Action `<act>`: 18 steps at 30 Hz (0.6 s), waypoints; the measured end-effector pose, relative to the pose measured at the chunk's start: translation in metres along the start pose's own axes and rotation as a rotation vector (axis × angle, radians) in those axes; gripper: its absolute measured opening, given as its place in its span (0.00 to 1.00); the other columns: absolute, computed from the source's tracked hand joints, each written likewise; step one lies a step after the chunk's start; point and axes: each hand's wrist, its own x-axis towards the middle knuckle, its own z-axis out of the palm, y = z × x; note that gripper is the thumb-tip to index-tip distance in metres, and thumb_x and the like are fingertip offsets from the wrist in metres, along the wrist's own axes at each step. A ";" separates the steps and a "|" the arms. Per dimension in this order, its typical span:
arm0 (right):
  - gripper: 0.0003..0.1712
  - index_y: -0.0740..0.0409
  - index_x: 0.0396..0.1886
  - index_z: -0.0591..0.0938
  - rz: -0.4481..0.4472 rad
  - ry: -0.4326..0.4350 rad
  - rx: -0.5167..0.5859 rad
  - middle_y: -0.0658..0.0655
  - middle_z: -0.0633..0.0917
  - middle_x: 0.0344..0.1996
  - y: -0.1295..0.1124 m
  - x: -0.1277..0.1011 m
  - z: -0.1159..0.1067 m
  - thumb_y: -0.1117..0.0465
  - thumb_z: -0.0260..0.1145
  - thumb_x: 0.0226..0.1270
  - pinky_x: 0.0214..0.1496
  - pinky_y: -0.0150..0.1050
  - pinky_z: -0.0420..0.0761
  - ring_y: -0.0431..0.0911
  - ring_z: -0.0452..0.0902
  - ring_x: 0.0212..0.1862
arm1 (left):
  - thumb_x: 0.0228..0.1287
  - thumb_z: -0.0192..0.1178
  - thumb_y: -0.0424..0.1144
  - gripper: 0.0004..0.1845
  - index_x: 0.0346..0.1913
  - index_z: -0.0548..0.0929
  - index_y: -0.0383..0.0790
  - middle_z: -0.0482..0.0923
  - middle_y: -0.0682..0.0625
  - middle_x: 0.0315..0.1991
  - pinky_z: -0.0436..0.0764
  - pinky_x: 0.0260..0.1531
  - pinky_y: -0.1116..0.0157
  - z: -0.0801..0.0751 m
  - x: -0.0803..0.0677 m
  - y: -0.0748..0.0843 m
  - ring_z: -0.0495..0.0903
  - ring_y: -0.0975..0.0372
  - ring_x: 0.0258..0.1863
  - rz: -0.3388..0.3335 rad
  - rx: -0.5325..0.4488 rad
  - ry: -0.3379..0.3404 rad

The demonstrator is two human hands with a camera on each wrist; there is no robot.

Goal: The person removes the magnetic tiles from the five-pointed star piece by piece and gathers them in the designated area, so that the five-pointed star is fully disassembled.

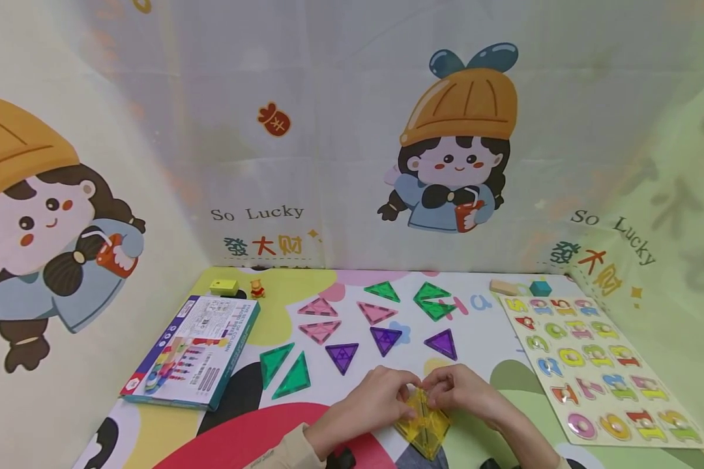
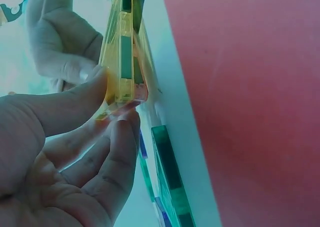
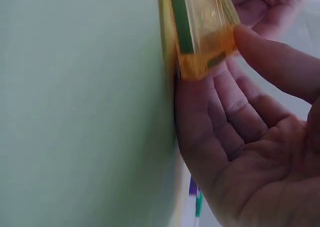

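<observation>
Yellow translucent magnetic tiles (image 1: 425,431), triangular and set edge to edge, stand low over the table at the front middle. My left hand (image 1: 377,398) pinches their left side; in the left wrist view its thumb (image 2: 87,99) lies on one face, fingers behind. From the other side my right hand (image 1: 465,393) grips the same tiles, thumb on the yellow edge (image 3: 210,42) in the right wrist view. Just beyond the hands lie purple triangle tiles (image 1: 342,356). Two green triangle tiles (image 1: 292,378) lie left of the left hand. The fingers partly hide the tiles' upper end.
Farther back are pink triangle tiles (image 1: 319,307) and more green ones (image 1: 435,308). A toy box (image 1: 196,352) lies at left, near a yellow block (image 1: 224,287) and a small bear figure (image 1: 257,288). At right is a number puzzle board (image 1: 607,371), with a teal block (image 1: 540,288) behind.
</observation>
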 end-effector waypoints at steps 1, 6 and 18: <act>0.13 0.71 0.43 0.83 -0.002 -0.005 -0.017 0.55 0.87 0.29 0.000 -0.001 0.000 0.68 0.67 0.58 0.37 0.32 0.80 0.40 0.80 0.33 | 0.53 0.76 0.40 0.20 0.50 0.86 0.50 0.78 0.64 0.25 0.73 0.26 0.77 0.000 0.000 -0.001 0.72 0.77 0.25 -0.001 -0.006 0.005; 0.09 0.70 0.38 0.84 -0.016 -0.022 -0.036 0.52 0.85 0.27 0.000 -0.004 -0.004 0.68 0.68 0.58 0.34 0.32 0.79 0.39 0.78 0.30 | 0.53 0.75 0.41 0.17 0.47 0.86 0.50 0.77 0.65 0.24 0.73 0.26 0.77 0.000 -0.001 -0.003 0.72 0.78 0.24 0.003 -0.034 0.022; 0.15 0.69 0.50 0.84 0.050 0.260 -0.211 0.62 0.86 0.45 -0.005 -0.022 -0.070 0.64 0.61 0.70 0.39 0.36 0.77 0.41 0.75 0.39 | 0.55 0.74 0.38 0.14 0.46 0.85 0.48 0.80 0.64 0.25 0.73 0.27 0.77 0.001 0.000 0.001 0.73 0.78 0.25 0.008 -0.093 0.009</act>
